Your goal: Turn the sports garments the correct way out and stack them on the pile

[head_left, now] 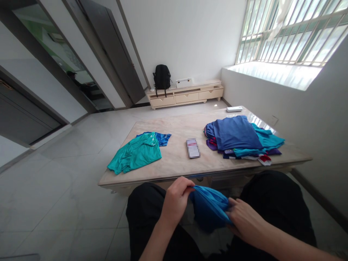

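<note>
Between my knees, below the table's front edge, hangs a blue garment (209, 208). My left hand (178, 197) pinches its upper left corner between thumb and fingers. On the other side, my right hand (244, 219) is closed on the garment's right end; some of its fingers are hidden by the cloth. The fabric is stretched between both hands and droops in the middle. Which kind of garment it is, I cannot make out. On the table, green shorts (137, 154) lie partly over a patterned blue garment (164, 139) at the left.
A pile of folded clothes (236, 134) covers the right of the marble table (174, 165). A blurred-out phone-like item (193, 148) lies mid-table, and a white case (234, 109) at the far edge. A backpack (162, 78) stands on a low cabinet (187, 97). A person (81, 83) sits beyond the doorway.
</note>
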`<state>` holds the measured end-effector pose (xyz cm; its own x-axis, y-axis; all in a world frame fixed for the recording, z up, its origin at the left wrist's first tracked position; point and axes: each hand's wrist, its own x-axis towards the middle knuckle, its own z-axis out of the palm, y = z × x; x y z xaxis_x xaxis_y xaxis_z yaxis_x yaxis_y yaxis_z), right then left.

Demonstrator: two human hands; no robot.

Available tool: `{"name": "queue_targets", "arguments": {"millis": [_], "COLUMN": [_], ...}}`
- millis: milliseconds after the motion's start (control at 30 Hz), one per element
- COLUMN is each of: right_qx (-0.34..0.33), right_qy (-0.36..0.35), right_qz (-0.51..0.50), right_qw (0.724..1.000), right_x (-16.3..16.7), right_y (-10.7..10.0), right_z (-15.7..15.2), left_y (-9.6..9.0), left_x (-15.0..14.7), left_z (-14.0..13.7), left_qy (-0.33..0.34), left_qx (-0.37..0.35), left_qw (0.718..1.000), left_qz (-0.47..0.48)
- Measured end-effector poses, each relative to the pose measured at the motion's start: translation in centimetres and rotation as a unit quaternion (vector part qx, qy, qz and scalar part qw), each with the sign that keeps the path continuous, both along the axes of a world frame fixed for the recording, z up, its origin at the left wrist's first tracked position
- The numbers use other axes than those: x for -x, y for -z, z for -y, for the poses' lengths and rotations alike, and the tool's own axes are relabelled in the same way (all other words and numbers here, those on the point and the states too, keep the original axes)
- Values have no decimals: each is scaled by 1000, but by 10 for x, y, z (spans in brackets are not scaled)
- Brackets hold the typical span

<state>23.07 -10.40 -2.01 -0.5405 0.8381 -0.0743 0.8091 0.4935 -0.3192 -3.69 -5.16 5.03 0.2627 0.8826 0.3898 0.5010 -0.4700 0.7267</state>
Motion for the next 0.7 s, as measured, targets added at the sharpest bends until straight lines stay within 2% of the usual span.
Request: {"name": "queue_targets", "arguments": {"millis": [100, 200, 333, 500, 600, 700], "right_qx": [-75, -143, -229, -319, -332, -283], "right_qy": [23, 43, 24, 4, 4, 30], "right_qz": [67, 72, 50, -29, -70, -87], "right_qw": [995, 986, 972, 947, 941, 955], "right_x": [-13, -27, -37, -42, -45, -49], "right_y": [-10, -17, -23, -41, -51, -49], "right_z": [-16, -33, -50, -55, -54, -54], "left_y": [-3, -7, -14, -20, -23, -25], "left_x": [10, 15, 15, 24, 31, 35], "left_z": [1, 7, 18, 23, 24, 28], "left_qy": [-14, 5, 41, 16, -3, -17], "left_qx": [-16, -40, -66, -76, -72, -69], "left_qw": [1000, 999, 997, 997, 997, 997], "left_qz": [11, 22, 14, 13, 14, 15]}}
